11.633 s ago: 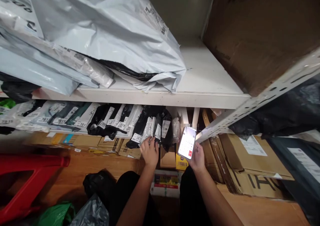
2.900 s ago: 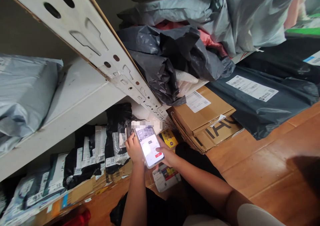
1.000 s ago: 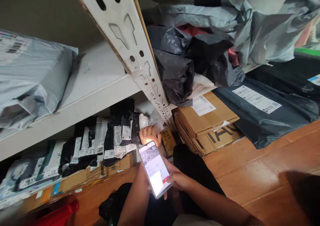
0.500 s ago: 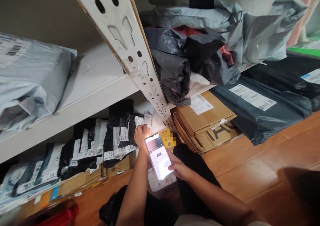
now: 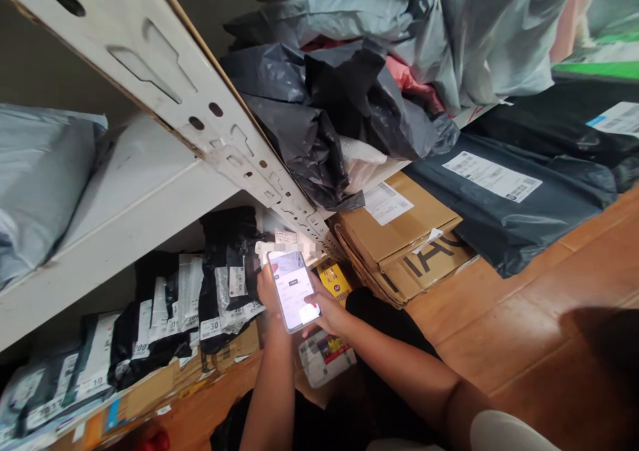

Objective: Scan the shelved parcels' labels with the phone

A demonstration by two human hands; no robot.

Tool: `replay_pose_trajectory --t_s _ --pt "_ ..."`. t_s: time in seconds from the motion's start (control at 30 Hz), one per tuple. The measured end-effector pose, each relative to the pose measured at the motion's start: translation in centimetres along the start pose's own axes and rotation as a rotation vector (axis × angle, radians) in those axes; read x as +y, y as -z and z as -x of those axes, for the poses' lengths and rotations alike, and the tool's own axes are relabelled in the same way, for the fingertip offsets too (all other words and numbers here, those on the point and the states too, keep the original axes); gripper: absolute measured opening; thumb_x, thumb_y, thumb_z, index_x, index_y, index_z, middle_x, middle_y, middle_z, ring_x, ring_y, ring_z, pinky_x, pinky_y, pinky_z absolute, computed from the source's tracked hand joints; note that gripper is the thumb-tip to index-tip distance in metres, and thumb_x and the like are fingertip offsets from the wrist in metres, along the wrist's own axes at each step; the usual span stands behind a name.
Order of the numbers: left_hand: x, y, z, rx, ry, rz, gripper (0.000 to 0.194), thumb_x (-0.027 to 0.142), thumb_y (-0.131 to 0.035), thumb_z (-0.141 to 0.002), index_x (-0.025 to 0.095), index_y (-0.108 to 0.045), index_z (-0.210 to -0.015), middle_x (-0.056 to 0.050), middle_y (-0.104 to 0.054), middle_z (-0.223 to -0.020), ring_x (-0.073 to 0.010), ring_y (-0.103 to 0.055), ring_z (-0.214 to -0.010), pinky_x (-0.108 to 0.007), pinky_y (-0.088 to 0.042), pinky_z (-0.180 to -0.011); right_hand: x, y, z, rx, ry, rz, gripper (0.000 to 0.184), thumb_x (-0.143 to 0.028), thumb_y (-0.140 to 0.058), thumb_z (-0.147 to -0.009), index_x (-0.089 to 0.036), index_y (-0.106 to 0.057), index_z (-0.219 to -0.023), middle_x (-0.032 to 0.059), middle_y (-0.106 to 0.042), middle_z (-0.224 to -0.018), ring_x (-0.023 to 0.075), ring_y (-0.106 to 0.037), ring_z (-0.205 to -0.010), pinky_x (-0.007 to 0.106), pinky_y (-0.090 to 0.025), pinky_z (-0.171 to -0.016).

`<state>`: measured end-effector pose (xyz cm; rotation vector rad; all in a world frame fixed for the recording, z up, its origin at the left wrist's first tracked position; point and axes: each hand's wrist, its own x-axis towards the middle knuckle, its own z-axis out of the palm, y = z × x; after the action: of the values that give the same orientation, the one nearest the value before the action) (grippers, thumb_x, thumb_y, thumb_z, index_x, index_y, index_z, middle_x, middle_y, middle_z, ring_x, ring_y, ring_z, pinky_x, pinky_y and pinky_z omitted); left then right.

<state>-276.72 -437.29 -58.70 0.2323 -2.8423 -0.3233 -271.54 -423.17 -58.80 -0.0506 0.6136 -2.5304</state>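
My right hand [image 5: 327,312] is closed round the lower edge of a lit smartphone [image 5: 292,290], thumb on its screen. My left hand [image 5: 265,285] lies just behind the phone's left side, against the right end of a row of small black and white labelled parcels [image 5: 224,285] on the lowest shelf. Its fingers are hidden by the phone. A white slip with a blurred label [image 5: 287,243] shows just above the phone.
A white perforated shelf upright [image 5: 200,118] slants across the view. A grey mailer [image 5: 34,178] lies on the white shelf board [image 5: 134,185]. Black and grey bags [image 5: 339,118] are heaped over stacked cardboard boxes [image 5: 399,231]. A dark labelled mailer [image 5: 499,198] lies on the wooden floor [image 5: 524,318]. A small printed box [image 5: 327,358] sits by my knees.
My right hand has lifted the phone up and left toward the parcels. My left hand, earlier visibly fingering a small parcel, is now mostly behind the phone. The view has swung right.
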Motion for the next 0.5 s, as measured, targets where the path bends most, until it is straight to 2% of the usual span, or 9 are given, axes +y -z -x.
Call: replay_pose_trajectory --t_s 0.17,0.33,0.5 --pt "0.6 0.3 -0.1 -0.006 -0.035 -0.038 0.015 0.033 -0.06 -0.084 0.018 -0.06 -0.087 -0.01 -0.057 -0.084 -0.0259 -0.054 -0.085 -0.037 -0.04 -0.073 -1.0 -0.5 -0.5 0.028 0.062 0.003 0.07 -0.025 -0.056 -0.071 -0.028 -0.036 -0.138 0.0085 -0.066 -0.116 0.0193 -0.067 -0.065 0.025 -0.053 -0.034" --pt "0.5 0.3 -0.1 -0.004 -0.032 -0.044 0.018 0.03 -0.058 -0.085 0.016 -0.063 -0.093 -0.012 -0.059 -0.088 -0.027 -0.055 -0.088 -0.037 -0.042 -0.074 -1.4 -0.6 -0.5 0.032 0.076 0.004 0.078 -0.024 -0.056 -0.071 -0.031 -0.03 -0.144 0.0065 -0.067 -0.112 0.0171 -0.064 -0.06 0.026 -0.053 -0.034" --pt "-0.2 -0.2 -0.2 -0.01 -0.043 -0.028 0.021 0.033 -0.056 -0.087 0.014 -0.062 -0.094 -0.012 -0.059 -0.087 -0.0262 -0.055 -0.086 -0.037 -0.042 -0.074 -1.3 -0.7 -0.5 0.019 0.078 0.046 0.081 -0.025 -0.054 -0.072 -0.032 -0.024 -0.147 0.0075 -0.066 -0.116 0.0174 -0.063 -0.06 0.027 -0.052 -0.035"
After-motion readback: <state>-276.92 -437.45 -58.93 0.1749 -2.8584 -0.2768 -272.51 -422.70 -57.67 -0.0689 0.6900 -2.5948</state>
